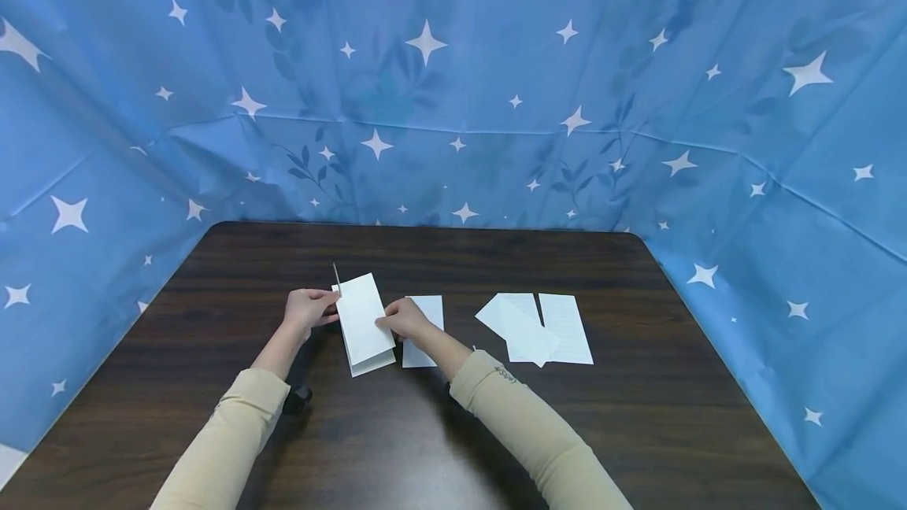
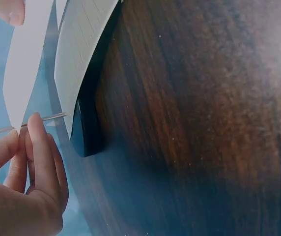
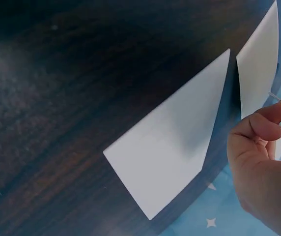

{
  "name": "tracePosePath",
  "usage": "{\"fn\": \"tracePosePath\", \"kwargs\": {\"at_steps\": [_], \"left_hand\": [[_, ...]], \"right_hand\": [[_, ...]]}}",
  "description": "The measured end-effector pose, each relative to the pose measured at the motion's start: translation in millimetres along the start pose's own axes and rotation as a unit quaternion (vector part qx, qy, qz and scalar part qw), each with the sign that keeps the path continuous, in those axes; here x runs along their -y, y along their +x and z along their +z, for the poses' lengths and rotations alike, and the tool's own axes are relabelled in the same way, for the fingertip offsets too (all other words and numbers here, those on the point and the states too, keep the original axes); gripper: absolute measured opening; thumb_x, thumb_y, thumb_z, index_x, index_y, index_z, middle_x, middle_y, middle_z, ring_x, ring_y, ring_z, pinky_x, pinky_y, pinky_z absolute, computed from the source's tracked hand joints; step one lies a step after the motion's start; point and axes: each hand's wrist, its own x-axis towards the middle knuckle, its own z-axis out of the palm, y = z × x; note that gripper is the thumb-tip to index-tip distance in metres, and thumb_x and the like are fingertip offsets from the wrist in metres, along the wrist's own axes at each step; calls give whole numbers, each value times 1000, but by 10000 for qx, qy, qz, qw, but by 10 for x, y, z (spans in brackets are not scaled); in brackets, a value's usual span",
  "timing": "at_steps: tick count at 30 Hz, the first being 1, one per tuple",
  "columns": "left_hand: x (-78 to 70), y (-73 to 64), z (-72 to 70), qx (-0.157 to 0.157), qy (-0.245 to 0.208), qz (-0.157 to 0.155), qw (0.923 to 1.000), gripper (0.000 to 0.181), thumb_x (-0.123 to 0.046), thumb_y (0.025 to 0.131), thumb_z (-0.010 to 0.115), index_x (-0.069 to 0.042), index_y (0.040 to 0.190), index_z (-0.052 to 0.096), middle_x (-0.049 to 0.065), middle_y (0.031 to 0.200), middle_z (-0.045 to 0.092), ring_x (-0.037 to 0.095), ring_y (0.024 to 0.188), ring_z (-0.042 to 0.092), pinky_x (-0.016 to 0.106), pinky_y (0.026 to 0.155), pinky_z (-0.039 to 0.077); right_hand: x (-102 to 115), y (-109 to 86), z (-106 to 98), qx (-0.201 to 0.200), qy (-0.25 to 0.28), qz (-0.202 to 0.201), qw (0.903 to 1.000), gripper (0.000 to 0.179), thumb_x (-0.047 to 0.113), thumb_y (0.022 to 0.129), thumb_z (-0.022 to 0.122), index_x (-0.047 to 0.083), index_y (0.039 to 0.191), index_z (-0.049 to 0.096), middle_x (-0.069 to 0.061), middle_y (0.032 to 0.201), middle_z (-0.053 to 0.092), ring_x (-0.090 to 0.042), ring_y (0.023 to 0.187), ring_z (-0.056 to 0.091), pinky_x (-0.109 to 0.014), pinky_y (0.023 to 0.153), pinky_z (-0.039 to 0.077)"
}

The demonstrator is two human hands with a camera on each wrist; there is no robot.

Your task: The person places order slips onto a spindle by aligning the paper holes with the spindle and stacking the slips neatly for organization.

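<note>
A folded white sheet of paper (image 1: 364, 313) is held tilted above the table, its two layers apart at the near end. At its upper left corner my left hand (image 1: 305, 310) pinches the paper edge between thumb and fingers. A thin metal rod (image 2: 52, 117) crosses at those same fingertips and sticks up beyond the paper; its exact kind is unclear. My right hand (image 1: 405, 319) pinches the folded paper's right edge, thumb on the upper face. In the right wrist view, the right hand (image 3: 263, 142) partly hides that sheet.
Beside the right hand a white paper piece (image 1: 425, 337) lies flat on the dark wooden table (image 1: 638, 415). Farther right are an overlapping group of white pieces (image 1: 520, 321) and a lined piece (image 1: 567, 329). A blue starry curtain (image 1: 453, 101) hangs behind the table.
</note>
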Motion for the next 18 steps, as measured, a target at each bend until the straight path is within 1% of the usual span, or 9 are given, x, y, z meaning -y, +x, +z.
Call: {"fn": "tracePosePath", "kwargs": {"at_steps": [2, 7, 12, 15, 18], "left_hand": [[2, 7, -5, 30, 26, -66, 10000, 39, -11, 93, 56, 17, 120, 53, 13, 95, 57, 2, 65, 58, 18, 64, 57], [-19, 26, -25, 96, 124, -126, 9998, 36, -11, 92, 58, 15, 117, 55, 5, 84, 55, 5, 66, 56, 18, 62, 57], [-58, 36, -43, 43, 271, -86, 9996, 33, -11, 91, 58, 14, 112, 57, 1, 76, 53, 6, 65, 53, 17, 58, 56], [-60, 41, -56, 76, 438, -56, 9990, 34, -12, 92, 58, 14, 113, 58, 2, 76, 54, 6, 65, 52, 16, 57, 56], [-42, 49, -74, 120, 699, 31, 9975, 35, -13, 92, 58, 14, 114, 58, 5, 83, 55, 8, 68, 53, 17, 58, 56]], "right_hand": [[-16, 0, 6, -48, 117, 36, 9999, 8, 4, 85, 64, -2, 81, 61, 0, 53, 43, -9, 44, 36, -18, 40, 27], [-41, -11, -10, -38, 108, 97, 9999, 8, 5, 87, 61, 0, 81, 60, 0, 52, 43, -9, 43, 38, -18, 39, 28], [-47, -22, -44, 45, 55, 50, 10000, 13, 6, 90, 58, -4, 87, 65, 1, 54, 44, -10, 44, 42, -18, 39, 27], [-56, -33, -56, 29, -69, -46, 10000, 15, 5, 89, 59, -7, 89, 67, 1, 56, 47, -9, 45, 44, -17, 41, 30], [-71, -41, -57, -96, -153, -152, 9997, 14, 4, 87, 61, -7, 87, 69, 1, 56, 49, -9, 45, 44, -16, 41, 33]]}}
